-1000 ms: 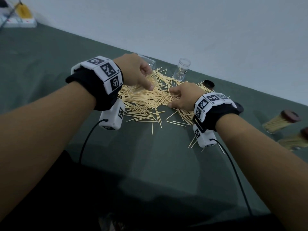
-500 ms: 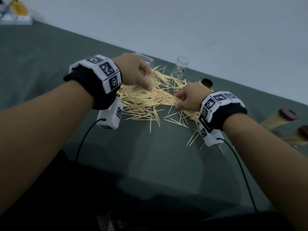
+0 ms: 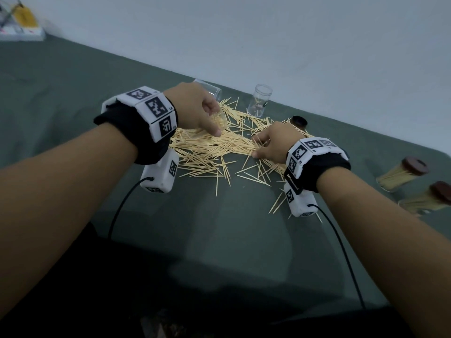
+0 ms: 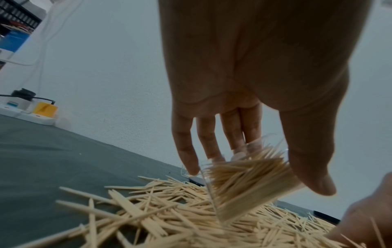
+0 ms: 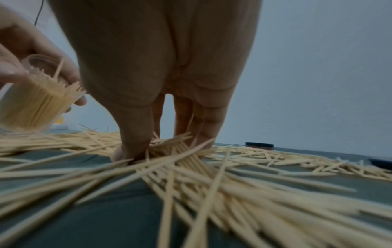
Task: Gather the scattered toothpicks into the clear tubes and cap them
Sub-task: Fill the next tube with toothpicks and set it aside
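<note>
- Nearest, loose toothpicks (image 3: pixel 217 154) lie scattered on the green tabletop (image 3: pixel 219 228), thinning into strays at the near edge of the pile.
- The right hand (image 3: pixel 273 142) is down on the right side of the pile; thumb and fingers (image 5: pixel 131 147) are curled together, pinching a small bundle of toothpicks against the tabletop.
- The left hand (image 3: pixel 195 111) hovers over the left side of the pile, its fingers (image 4: pixel 186 151) and thumb wrapped round a clear tube (image 4: pixel 244 184) that is tilted and largely full of toothpicks.
- To the right, well apart from the pile, two filled tubes (image 3: pixel 402 174) with dark caps lie on their sides.
- Beyond the right hand, a loose dark cap (image 3: pixel 299 121) sits at the pile's far edge.
- Farther back, an uncapped clear tube (image 3: pixel 260 100) stands upright; another clear tube (image 3: pixel 210 89) lies on its side behind the left hand.
</note>
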A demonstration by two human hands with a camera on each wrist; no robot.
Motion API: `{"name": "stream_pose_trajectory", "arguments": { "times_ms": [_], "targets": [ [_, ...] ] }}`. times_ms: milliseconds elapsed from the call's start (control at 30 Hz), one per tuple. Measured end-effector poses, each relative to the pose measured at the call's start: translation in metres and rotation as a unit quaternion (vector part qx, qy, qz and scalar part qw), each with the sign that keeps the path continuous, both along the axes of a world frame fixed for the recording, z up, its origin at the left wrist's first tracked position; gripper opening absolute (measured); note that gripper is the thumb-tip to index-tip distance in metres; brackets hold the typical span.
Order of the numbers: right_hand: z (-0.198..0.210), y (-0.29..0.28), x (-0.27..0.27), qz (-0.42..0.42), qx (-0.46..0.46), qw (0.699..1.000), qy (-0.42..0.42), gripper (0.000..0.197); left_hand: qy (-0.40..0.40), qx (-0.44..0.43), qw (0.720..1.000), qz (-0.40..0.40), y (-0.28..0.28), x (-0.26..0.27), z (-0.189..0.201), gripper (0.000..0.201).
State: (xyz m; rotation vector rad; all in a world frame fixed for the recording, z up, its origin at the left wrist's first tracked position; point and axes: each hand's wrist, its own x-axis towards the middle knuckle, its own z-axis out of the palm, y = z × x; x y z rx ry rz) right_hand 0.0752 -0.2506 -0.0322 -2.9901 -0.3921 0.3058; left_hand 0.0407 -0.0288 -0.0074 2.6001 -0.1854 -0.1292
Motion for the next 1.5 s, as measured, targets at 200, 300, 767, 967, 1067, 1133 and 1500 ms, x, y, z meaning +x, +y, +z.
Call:
{"name": "stream_pose_trajectory", "arguments": {
  "times_ms": [200, 300, 767, 967, 1067, 1133, 1500],
  "targets": [
    [0.002, 0.008, 0.000, 0.023, 0.017, 1.000, 0.007, 0.040, -0.002, 0.004, 1.000, 0.002, 0.001, 0.001, 0.000, 0.063],
    [0.002, 0.011, -0.004, 0.031, 0.015, 0.999, 0.015, 0.046, -0.002, 0.005, 1.000, 0.000, 0.001, 0.001, 0.000, 0.060],
    [-0.001, 0.016, 0.002, 0.031, -0.029, 0.999, -0.016, 0.050, -0.006, 0.010, 1.000, -0.004, 0.001, 0.003, -0.003, 0.057],
    [0.000, 0.020, 0.000, 0.060, -0.021, 0.997, -0.033, 0.034, -0.004, 0.010, 1.000, 0.000, 0.001, 0.004, -0.004, 0.059],
    [0.001, 0.023, -0.001, 0.065, -0.024, 0.997, -0.039, 0.028, -0.005, 0.010, 1.000, 0.001, 0.002, 0.004, -0.004, 0.059],
    [0.000, 0.024, 0.000, 0.072, -0.036, 0.996, -0.039, 0.025, -0.006, 0.013, 1.000, 0.001, 0.003, 0.004, -0.004, 0.060],
    [0.002, 0.012, 0.000, 0.050, 0.003, 0.998, -0.048, 0.028, -0.030, 0.040, 0.999, 0.000, 0.006, 0.005, -0.005, 0.063]
  ]
}}
